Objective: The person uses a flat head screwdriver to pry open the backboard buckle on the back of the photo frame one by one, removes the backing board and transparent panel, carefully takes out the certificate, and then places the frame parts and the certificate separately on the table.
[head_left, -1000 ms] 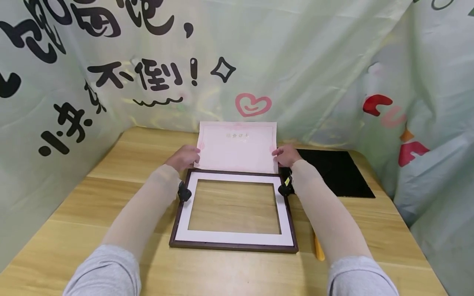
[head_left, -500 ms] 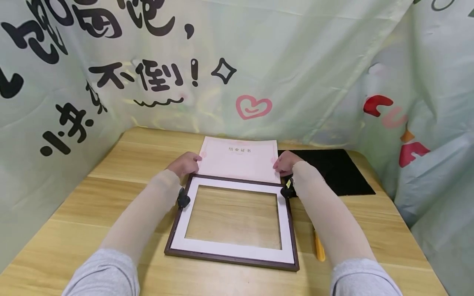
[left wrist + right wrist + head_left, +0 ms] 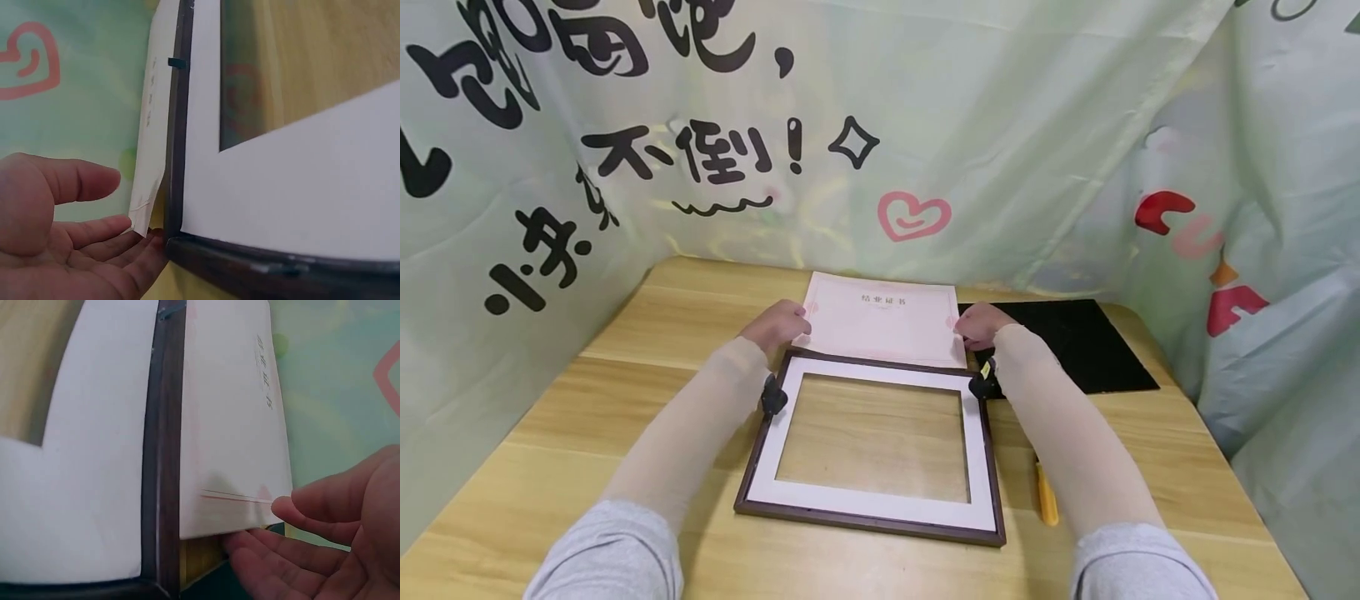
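A pale pink certificate (image 3: 880,329) with a line of printed characters lies behind the picture frame (image 3: 868,533), close to its far edge. That dark brown frame holds a white mat (image 3: 880,504) around a see-through window. My left hand (image 3: 781,325) is at the certificate's left edge; in the left wrist view its thumb stands apart from the sheet and the fingertips (image 3: 122,225) touch its corner. At the right edge my right hand (image 3: 981,325) holds the certificate, thumb and index finger meeting at the edge and other fingers below it, as the right wrist view shows.
A black flat board (image 3: 1078,346) lies at the right rear, partly behind the right hand. An orange-handled tool (image 3: 1047,496) is partly hidden by the right forearm. A printed fabric backdrop (image 3: 1000,150) stands around the wooden table (image 3: 587,433).
The certificate has come down from a tilted, raised pose to lie lower behind the frame, then shifted slightly. The frame has moved nearer the person. Both hands remain at the certificate's sides.
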Demonstrator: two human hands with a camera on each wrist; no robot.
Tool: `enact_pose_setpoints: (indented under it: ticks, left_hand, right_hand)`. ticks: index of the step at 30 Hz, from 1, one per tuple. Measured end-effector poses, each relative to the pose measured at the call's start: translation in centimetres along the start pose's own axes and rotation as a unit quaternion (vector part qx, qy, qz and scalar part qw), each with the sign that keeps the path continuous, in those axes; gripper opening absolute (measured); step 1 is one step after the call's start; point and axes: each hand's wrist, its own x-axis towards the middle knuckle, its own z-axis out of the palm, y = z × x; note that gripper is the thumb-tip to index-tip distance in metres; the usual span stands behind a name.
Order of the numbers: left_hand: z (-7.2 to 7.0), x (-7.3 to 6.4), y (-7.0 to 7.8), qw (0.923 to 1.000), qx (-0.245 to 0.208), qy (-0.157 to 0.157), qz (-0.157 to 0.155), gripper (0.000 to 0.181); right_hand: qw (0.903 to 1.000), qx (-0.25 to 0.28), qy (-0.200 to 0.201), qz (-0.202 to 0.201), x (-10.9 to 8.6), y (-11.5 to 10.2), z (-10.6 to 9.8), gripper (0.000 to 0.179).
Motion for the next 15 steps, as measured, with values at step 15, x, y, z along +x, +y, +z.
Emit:
enact_pose_setpoints:
  ticks: [15]
  left_hand:
    - [0.2,-3.2,0.5,0.9610,0.191,0.015,0.200,0.043]
  right_hand:
    - [0.9842,-0.101,0.076,-0.124,-4.2,0.0,0.0,0.028]
